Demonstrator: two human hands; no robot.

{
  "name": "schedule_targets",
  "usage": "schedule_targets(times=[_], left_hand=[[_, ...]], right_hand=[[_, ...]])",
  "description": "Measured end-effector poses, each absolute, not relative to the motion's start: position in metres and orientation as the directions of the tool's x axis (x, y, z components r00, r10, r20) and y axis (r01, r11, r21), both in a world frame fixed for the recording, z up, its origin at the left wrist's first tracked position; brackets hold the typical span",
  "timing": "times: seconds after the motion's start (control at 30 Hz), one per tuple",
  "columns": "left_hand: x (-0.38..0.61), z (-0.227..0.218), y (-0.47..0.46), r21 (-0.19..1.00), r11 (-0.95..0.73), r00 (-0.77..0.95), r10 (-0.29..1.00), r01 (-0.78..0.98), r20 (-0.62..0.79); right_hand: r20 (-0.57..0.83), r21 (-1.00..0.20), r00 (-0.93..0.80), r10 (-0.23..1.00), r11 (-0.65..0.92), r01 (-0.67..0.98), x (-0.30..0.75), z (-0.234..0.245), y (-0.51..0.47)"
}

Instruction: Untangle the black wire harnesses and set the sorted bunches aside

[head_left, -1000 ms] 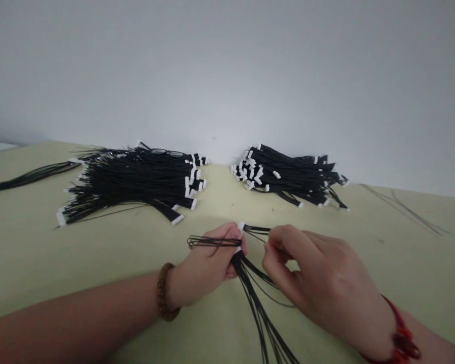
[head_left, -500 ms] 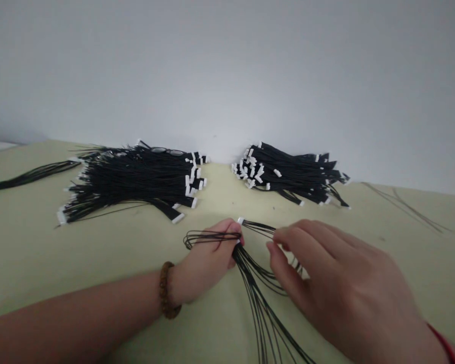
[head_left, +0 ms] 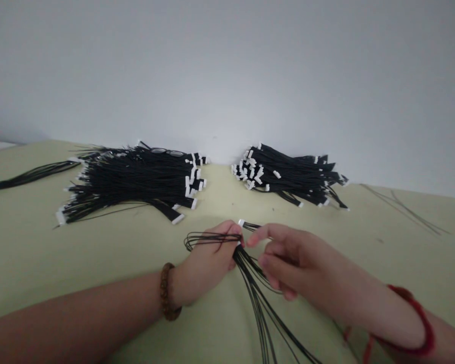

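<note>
My left hand (head_left: 208, 268) is closed around a bundle of thin black wires (head_left: 256, 293) with a white connector at its grip. Some wires loop back over the thumb side to the left. Just past the fingertips, a small white connector (head_left: 241, 223) sticks out, with short black wires running right behind my right hand. My right hand (head_left: 291, 258) is beside this bundle, index finger stretched toward the connector and thumb apart from it. The other fingers are curled and partly hidden; no wire shows between index and thumb. The bundle's lower strands hang down out of view.
A large pile of black wire harnesses (head_left: 136, 177) with white connectors lies at the left back of the pale table (head_left: 167, 333). A second pile (head_left: 296, 169) lies right of centre against the white wall (head_left: 227, 71). Loose thin wires (head_left: 405, 207) lie farther right.
My right hand has shifted left and turned, and its index finger now points at the wires near the connector. My left hand keeps its hold almost in place.
</note>
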State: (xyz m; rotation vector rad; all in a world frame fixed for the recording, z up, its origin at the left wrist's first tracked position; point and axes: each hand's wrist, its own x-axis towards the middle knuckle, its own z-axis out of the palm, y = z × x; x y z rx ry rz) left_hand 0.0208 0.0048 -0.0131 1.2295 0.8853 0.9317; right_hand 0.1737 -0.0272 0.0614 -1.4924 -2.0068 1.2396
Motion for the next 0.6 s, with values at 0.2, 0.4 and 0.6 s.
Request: schedule_targets(times=[0.2, 0.4, 0.6], left_hand=[[0.023, -0.012, 0.008, 0.985, 0.123, 0.37, 0.926, -0.117, -0.072], [0.018, -0.02, 0.009, 0.993, 0.095, 0.395, 0.916, -0.067, -0.061], [0.017, -0.018, 0.009, 0.996, 0.082, 0.394, 0.917, -0.025, -0.066]], right_hand=[[0.044, -0.995, -0.635, 0.771, -0.021, -0.095, 0.206, 0.06, -0.001], [0.434, -0.865, -0.222, 0.873, 0.335, -0.374, 0.214, 0.071, 0.004], [0.3, -0.942, -0.247, 0.921, 0.245, -0.23, 0.204, 0.093, -0.022]])
